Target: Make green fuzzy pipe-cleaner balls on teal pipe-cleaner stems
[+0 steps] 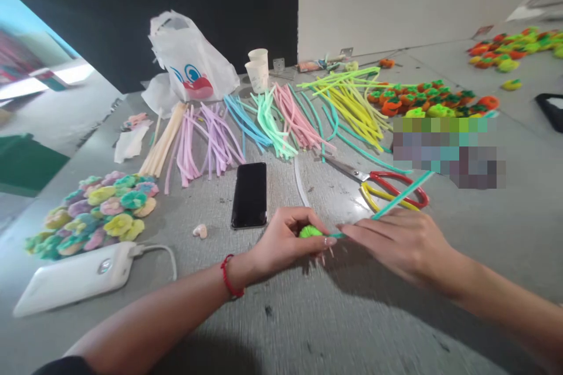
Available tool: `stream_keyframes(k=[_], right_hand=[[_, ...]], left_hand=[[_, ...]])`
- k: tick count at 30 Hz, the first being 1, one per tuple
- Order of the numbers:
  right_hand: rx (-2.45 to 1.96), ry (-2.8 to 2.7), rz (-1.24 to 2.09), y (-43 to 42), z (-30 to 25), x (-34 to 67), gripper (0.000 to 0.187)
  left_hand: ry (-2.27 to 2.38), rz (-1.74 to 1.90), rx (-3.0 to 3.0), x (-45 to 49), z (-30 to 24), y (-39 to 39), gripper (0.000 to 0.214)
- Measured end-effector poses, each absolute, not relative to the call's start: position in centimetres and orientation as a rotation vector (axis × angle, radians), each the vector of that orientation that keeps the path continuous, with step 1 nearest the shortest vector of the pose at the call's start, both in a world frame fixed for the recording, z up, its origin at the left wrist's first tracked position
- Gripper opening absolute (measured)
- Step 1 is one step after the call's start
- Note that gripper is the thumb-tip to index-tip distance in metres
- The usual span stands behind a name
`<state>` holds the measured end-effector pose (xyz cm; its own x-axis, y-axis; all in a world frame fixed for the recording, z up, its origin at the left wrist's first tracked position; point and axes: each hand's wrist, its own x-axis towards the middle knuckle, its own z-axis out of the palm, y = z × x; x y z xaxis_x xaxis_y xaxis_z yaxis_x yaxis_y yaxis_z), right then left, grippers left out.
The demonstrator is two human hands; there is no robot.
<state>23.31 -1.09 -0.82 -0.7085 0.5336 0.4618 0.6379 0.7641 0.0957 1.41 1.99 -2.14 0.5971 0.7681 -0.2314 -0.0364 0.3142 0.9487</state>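
Snugly, left hand (pixel 288 240) curls round a fuzzy green ball (pixel 309 232); right hand (pixel 391 243) pinches teal pipe cleaner (pixel 402 194)

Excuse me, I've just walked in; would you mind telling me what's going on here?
A person is working with both bare hands: the left hand pinches a small green pipe-cleaner bundle, while the right hand holds a teal pipe cleaner to it. Red-handled scissors and a black phone lie nearby, with pipe-cleaner bunches spread beyond.

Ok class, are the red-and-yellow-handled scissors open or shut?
Shut: the scissors have their blades together in one narrow point, with no gap showing between them.
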Motion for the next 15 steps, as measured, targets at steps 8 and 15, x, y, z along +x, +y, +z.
stream_keyframes(k=[8,15], right_hand=[[-0.931,-2.445,-0.409,-1.2,-0.9,23.5,0.023],[-0.983,-2.263,-0.505,0.0,1.4,26.4,0.016]], left_hand=[[0.714,0.608,1.068,1.4,-2.4,1.9,0.022],[0.676,0.761,0.996,0.5,-2.4,3.0,0.022]])
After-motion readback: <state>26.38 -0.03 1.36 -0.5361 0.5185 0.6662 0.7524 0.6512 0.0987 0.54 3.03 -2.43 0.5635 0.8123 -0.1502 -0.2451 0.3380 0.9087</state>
